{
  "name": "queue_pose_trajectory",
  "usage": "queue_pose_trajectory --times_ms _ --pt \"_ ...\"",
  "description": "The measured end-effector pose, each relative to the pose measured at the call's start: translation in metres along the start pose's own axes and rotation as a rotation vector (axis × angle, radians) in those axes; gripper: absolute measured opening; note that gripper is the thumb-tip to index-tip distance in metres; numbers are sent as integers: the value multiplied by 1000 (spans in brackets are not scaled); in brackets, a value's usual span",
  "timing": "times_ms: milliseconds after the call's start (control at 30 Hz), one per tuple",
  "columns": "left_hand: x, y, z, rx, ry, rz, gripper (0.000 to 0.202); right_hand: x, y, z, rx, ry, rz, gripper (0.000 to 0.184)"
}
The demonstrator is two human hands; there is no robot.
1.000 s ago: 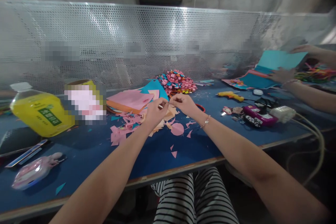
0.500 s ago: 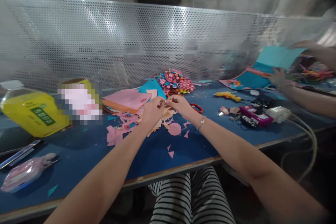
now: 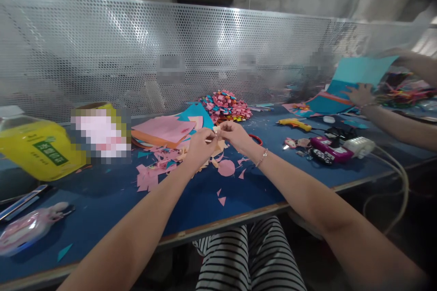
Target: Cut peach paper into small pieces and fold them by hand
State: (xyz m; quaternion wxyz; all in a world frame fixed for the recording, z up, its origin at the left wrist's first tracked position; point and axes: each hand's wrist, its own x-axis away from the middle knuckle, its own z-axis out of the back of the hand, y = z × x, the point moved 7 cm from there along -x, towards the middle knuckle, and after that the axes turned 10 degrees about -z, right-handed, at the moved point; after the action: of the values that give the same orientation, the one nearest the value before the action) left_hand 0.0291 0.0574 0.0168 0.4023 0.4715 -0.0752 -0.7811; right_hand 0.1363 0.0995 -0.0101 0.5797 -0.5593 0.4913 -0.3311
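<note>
Both hands (image 3: 202,142) (image 3: 236,134) pinch a pale piece (image 3: 216,130)

Along the far side of the table (image 3: 109,195) runs a perforated partition (image 3: 187,32), with a heap of paper pieces (image 3: 225,105) just before it near the middle. Left of the heap and nearer lies a stack of paper sheets (image 3: 160,129); farther left is a jug (image 3: 39,152). Paper scraps (image 3: 147,177) spread on the near side of the sheets. The left hand (image 3: 202,142) and right hand (image 3: 235,134) meet above the scraps, a small paper piece (image 3: 216,130) between them. To the right lies a glue gun (image 3: 295,123), with a power strip (image 3: 360,146) nearer and farther right.
</note>
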Motion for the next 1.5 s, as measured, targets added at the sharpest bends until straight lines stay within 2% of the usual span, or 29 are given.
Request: queue_pose_trajectory --times_ms 133,300,367,433,567,667,767,900,1100,1333,1500 --pt "1 -6 1 154 35 99 14 2 -1 1 25 5 -18 31" --pt "6 -20 -9 805 121 404 18 1 -4 -1 111 -11 15 29" --pt "8 -23 -14 941 122 493 17 1 -6 0 137 -6 40 27" --pt "10 -26 -18 987 100 556 19 2 -8 0 145 -6 48 25" --pt "13 -29 -21 1003 69 612 24 4 -9 1 181 26 39 19" --pt "11 -30 -18 927 65 552 25 5 -7 1 161 42 12 17" --pt "9 -32 -13 833 88 483 23 5 -1 -2 104 -11 -47 23" --pt "9 -34 -12 773 99 444 23 5 3 -5 152 -52 -68 25" --pt "9 -33 -13 789 85 448 17 4 6 -5 139 -67 -65 18" --pt "9 -35 -11 812 147 469 17 3 5 -2 113 -31 -51 14" --pt "10 -36 -10 777 157 466 12 6 3 -1 13 -1 -101 13"
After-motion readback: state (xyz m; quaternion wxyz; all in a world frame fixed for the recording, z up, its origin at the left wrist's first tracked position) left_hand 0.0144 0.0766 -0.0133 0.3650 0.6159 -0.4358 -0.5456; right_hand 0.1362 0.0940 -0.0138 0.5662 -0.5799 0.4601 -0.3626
